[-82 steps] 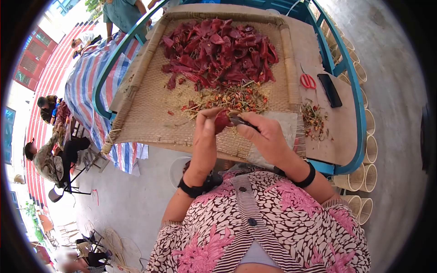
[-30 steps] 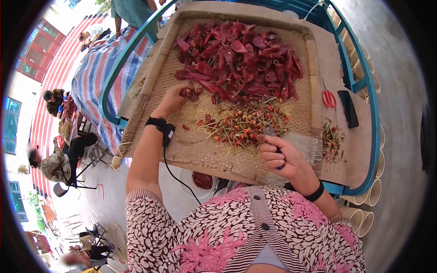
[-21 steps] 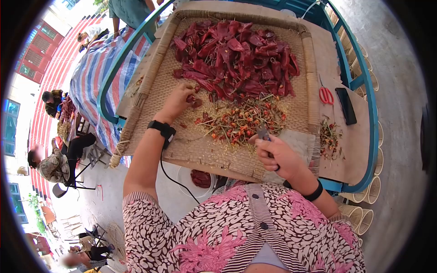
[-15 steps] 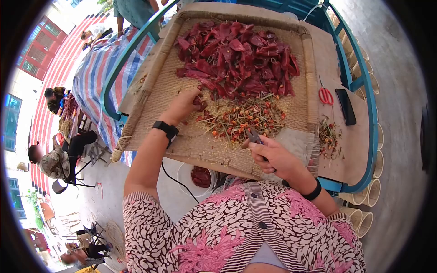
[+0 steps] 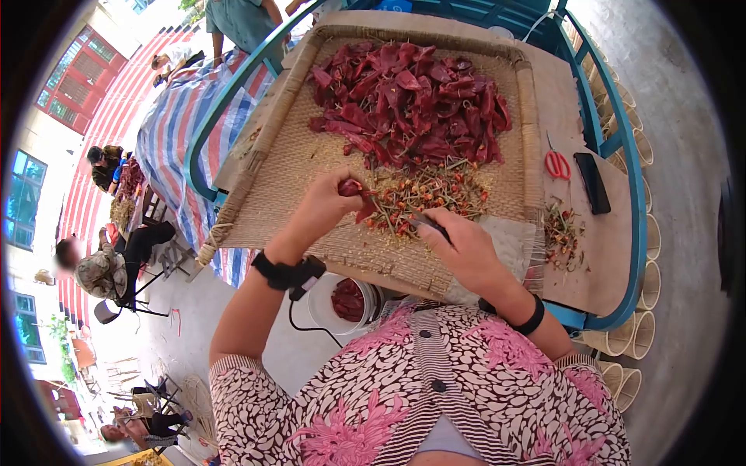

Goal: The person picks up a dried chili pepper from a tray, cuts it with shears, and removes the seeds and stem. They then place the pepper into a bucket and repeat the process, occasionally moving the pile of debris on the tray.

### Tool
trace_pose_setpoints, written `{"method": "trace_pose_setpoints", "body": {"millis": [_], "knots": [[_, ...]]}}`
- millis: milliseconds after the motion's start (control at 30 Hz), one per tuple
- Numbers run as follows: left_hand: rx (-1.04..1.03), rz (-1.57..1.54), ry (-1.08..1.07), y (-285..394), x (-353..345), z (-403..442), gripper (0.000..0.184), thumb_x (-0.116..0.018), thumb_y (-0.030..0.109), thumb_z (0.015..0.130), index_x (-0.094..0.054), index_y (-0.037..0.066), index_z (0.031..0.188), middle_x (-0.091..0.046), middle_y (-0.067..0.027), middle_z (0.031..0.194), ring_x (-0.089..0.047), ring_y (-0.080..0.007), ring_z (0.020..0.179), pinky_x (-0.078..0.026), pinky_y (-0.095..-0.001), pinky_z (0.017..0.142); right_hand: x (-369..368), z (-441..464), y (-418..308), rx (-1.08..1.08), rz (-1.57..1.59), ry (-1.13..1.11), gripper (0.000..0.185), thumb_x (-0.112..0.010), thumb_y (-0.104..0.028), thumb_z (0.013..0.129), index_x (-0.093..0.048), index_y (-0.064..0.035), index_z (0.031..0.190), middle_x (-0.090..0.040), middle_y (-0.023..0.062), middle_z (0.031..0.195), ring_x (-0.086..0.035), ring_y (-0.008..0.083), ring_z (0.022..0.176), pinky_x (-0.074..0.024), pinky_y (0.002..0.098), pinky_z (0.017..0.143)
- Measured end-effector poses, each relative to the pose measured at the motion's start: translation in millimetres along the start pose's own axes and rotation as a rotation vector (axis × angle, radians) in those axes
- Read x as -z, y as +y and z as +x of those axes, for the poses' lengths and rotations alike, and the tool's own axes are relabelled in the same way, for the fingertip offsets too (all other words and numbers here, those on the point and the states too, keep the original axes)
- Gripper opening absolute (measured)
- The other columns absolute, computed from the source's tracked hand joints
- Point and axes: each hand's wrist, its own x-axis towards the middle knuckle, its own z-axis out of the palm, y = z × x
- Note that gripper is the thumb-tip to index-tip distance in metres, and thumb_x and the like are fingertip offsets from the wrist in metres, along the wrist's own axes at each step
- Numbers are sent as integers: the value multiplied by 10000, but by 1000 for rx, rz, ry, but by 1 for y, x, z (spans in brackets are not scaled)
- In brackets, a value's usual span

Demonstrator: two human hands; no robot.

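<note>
My left hand [image 5: 326,203] is closed on a dried red chili pepper [image 5: 353,189], held over the lower left part of the woven tray [image 5: 287,182]. In my right hand [image 5: 464,245] is a pair of metal clippers [image 5: 426,221], their tip pointing toward the pepper but apart from it. The handles are mostly hidden by my fingers. Between and behind both hands lies a heap of cut stems and orange-red caps [image 5: 423,193] among scattered yellow seeds. Farther back on the tray is a big pile of dried red peppers [image 5: 412,97].
Red-handled scissors [image 5: 557,164] and a black phone [image 5: 592,182] lie right of the tray, beside more stem scraps [image 5: 561,233]. Blue rails [image 5: 636,233] border the cart. Below the tray stands a white bucket [image 5: 320,303] containing peppers. Several people sit or stand at the left.
My left hand has drawn back from the pile's edge toward me and to the right, holding a pepper. The right hand has turned, bringing the clippers slightly up and left.
</note>
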Motion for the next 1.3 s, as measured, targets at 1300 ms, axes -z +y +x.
{"method": "trace_pose_setpoints", "body": {"millis": [1300], "knots": [[-62,-527,389,15,-97,-54,150,-664,17,881,-633,30,1027,-607,47,828,-512,-11,731,-447,-182,645,-9,-2,5,167,-182,103,343,-607,-306,914,-627,-38,1128,-661,140,918,-655,301,807,-510,379,687]]}}
